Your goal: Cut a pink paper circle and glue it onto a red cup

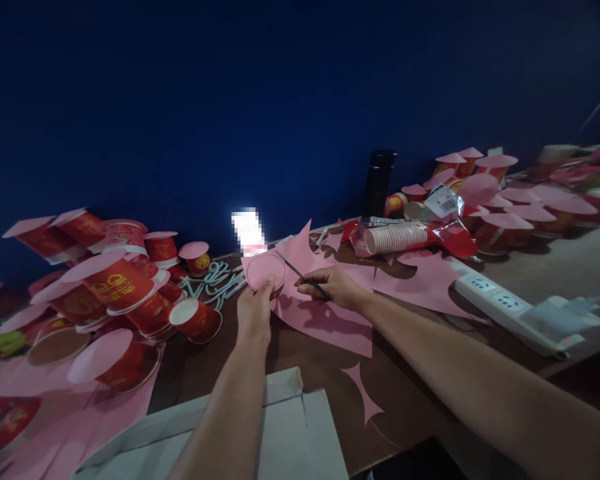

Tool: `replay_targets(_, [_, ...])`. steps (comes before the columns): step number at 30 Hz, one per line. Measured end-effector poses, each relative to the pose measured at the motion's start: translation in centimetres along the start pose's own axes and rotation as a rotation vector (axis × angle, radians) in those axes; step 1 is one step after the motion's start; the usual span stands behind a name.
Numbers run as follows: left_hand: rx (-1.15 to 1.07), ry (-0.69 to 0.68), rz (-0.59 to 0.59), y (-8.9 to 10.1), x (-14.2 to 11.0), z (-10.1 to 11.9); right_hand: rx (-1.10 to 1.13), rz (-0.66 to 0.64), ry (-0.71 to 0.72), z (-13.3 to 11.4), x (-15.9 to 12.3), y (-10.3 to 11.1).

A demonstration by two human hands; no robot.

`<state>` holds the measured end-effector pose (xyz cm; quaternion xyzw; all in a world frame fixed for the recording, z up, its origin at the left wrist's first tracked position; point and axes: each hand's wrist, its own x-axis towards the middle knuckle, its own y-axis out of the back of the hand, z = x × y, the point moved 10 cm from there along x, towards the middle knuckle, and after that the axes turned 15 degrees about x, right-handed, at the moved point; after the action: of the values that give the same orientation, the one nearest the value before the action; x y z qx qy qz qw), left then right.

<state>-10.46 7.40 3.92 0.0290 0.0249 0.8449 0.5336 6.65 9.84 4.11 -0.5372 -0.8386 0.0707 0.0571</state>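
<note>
Pinched under the thumb of my left hand (256,307) is a sheet of pink paper (325,327). A round pink disc shape (266,270) with a darker rim shows at the thumb; I cannot tell whether it is part of the sheet or a separate piece. My right hand (336,287) is closed around the handles of black scissors (293,268). Their blades point up and left, close by the disc's right edge. The fingers of my left hand beneath the paper are hidden.
Red paper cups (125,283) with pink discs crowd the left; more stand at the back right. A sleeve of stacked cups (397,238), a power strip (500,300), a black bottle (380,180), pale cords (213,280), a pink scrap (363,393) and white cardboard (300,433) lie around.
</note>
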Motion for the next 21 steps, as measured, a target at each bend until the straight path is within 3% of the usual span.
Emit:
replay_targets(13, [-0.122,0.078,0.081,0.3,-0.6,-0.5,0.038,-0.028,0.011,-0.1,-0.9,-1.7])
replay_targets(21, [0.021,0.100,0.068,0.4,-0.7,-0.3,0.051,-0.034,-0.007,0.1,-0.9,-1.6])
